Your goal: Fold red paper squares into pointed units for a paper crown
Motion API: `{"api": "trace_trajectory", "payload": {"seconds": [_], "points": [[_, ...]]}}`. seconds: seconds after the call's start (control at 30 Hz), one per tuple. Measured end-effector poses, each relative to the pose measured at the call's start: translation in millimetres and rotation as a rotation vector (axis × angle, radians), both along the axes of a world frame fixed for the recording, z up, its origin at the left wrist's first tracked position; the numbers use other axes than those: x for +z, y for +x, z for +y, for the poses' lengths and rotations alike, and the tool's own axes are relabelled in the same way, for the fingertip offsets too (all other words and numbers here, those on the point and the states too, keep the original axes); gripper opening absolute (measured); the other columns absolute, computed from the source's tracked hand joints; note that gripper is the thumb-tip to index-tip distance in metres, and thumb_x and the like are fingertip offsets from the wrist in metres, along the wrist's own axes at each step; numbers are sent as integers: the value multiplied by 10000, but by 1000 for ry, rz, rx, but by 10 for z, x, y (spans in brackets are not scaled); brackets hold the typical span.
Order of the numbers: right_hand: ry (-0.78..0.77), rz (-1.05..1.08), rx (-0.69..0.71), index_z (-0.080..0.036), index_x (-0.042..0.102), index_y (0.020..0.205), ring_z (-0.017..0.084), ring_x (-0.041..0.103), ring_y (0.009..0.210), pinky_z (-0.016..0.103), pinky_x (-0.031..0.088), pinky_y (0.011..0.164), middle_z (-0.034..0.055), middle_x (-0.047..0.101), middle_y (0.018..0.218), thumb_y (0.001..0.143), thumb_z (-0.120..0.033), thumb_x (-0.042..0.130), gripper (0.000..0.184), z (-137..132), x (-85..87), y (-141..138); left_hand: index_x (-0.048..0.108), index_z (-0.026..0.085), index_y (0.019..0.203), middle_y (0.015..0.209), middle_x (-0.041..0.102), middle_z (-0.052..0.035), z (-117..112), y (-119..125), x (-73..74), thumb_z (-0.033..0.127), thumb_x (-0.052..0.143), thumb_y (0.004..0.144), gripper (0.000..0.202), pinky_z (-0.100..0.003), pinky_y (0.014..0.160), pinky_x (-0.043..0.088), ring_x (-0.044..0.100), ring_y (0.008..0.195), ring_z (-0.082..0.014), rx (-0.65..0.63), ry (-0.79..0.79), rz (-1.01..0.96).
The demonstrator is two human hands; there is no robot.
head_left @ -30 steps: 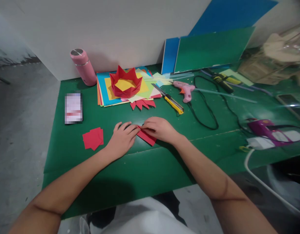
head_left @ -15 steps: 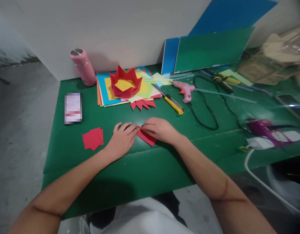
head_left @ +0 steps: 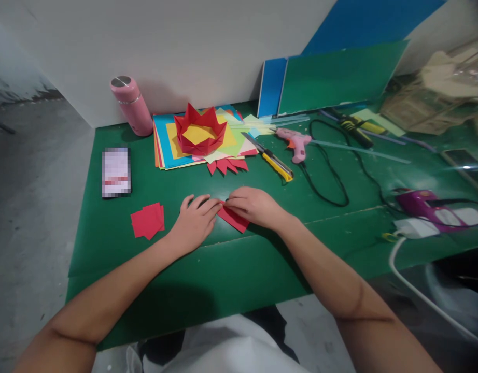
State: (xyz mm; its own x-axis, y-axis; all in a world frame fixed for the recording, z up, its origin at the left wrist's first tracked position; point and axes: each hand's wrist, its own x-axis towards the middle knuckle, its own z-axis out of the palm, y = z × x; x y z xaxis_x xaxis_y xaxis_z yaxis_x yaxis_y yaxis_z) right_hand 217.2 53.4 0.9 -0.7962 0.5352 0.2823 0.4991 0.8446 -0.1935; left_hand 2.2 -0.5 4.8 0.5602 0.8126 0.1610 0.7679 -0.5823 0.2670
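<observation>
A folded piece of red paper (head_left: 235,219) lies on the green table between my hands. My left hand (head_left: 196,223) pinches its upper left corner with thumb and forefinger, the other fingers spread on the table. At the top edge, the closed fingers of my right hand (head_left: 254,206) press and grip the same paper; part of it is hidden beneath them. To the left is a small pile of red paper squares (head_left: 148,221). Beyond my hands, several pointed red folded pieces (head_left: 228,166) lie beside a red folded-paper ring (head_left: 200,142), which rests on coloured paper sheets (head_left: 161,150).
A pink bottle (head_left: 133,109) and a phone (head_left: 116,172) stand and lie at the left. A yellow utility knife (head_left: 277,165) and a pink glue gun (head_left: 296,142) with its cord lie beyond my right hand. A power strip (head_left: 416,228) is at the right edge.
</observation>
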Motion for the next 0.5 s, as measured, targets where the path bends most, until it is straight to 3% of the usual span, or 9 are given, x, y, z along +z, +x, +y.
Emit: {"api": "trace_trajectory", "payload": {"seconds": [0.5], "points": [[-2,17,3,-151,713,892,175,607,779,292,487,694,79,689,842,967,-238,446,291,7,5,-7,572,211,1236,1313,589,-48,8,1,27,202,435,939,327,-460,1054,286,478,1226,-236,3,-34,6]]}}
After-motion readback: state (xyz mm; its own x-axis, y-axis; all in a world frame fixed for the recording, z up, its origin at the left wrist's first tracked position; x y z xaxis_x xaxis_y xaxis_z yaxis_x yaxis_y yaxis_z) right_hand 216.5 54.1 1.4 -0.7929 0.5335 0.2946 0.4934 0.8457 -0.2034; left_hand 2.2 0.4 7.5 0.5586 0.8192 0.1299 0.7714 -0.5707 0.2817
